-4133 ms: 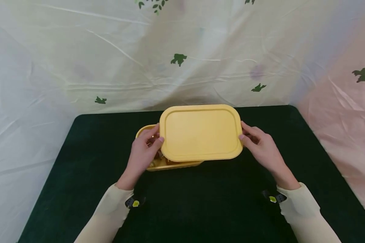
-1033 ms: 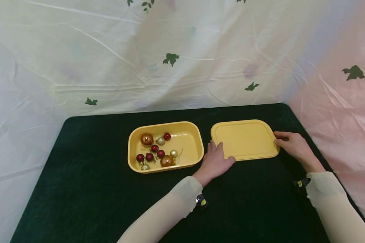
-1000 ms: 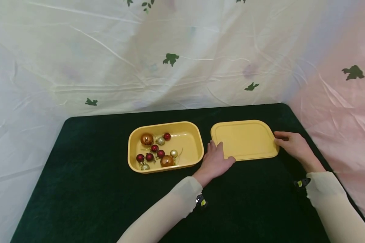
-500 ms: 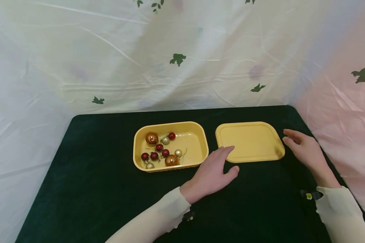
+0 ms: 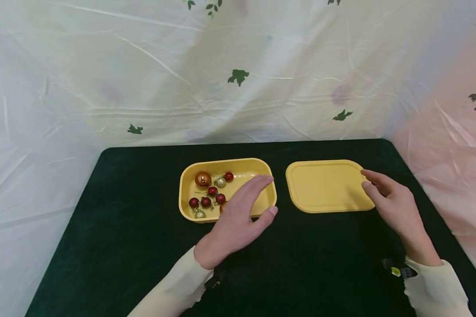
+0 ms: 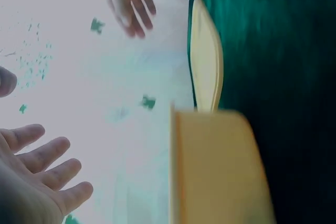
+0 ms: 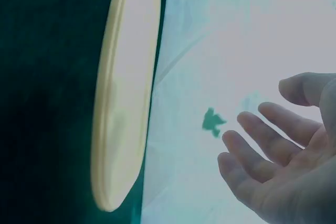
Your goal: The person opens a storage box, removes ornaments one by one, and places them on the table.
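My left hand [image 5: 236, 218] hovers over the front right part of a yellow plastic box [image 5: 185, 193], fingers spread and holding nothing. Inside the box lie several small Christmas baubles: dark red ones [image 5: 206, 202], glittery gold ones [image 5: 220, 182] and a bigger shiny copper one [image 5: 203, 179]. A second copper bauble is mostly hidden behind my left hand. The box's yellow lid [image 5: 327, 185] lies flat to its right. Above the lid's right end is my right hand [image 5: 396, 207], relaxed and holding nothing; its shadow falls on the lid. Each wrist view shows that hand's fingers apart and bare.
A dark green cloth [image 5: 143, 246] covers the table. Behind it hangs a pale curtain [image 5: 162, 88] with green leaf and bird prints, turning pink at the right. A narrow strip of cloth separates box and lid.
Earlier both hands held the lid over the box; it was then laid to the right. Since then both hands have let go, and the left has moved left over the box.
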### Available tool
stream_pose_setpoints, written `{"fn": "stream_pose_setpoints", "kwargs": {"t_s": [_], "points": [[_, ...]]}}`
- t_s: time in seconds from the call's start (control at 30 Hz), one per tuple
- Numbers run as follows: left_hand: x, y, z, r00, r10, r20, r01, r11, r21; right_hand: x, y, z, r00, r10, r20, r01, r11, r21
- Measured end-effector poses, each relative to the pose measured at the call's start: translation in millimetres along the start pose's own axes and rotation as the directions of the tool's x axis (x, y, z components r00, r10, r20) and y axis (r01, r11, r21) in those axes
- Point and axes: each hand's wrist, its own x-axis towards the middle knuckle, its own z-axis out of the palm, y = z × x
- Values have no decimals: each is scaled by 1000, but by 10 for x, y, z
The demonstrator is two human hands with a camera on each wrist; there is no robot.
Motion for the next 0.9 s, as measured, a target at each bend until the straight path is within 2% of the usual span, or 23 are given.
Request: {"fn": "stream_pose_setpoints", "kwargs": {"t_s": [0.1,0.27,0.47,0.67,0.8,0.9], "points": [[-69,-89,-146,998,16,-63,-13,999,45,-36,-90,42,1000,-26,-10,26,999,23],[-192,-224,-391,994,-16,-111,28,994,108,-88,-242,107,998,-55,-12,55,997,51],[-351,-416,-630,988,-97,-123,122,969,214,-138,-437,223,991,-133,-24,134,989,56],[-512,-588,-786,975,-175,-138,208,935,286,-179,-612,334,983,-186,-6,186,978,96],[-591,-695,-871,961,-250,-121,276,910,309,-197,-734,402,975,-222,14,218,968,125],[-647,-787,-933,944,-312,-104,329,888,321,-206,-833,471,966,-254,36,247,959,139]]}}
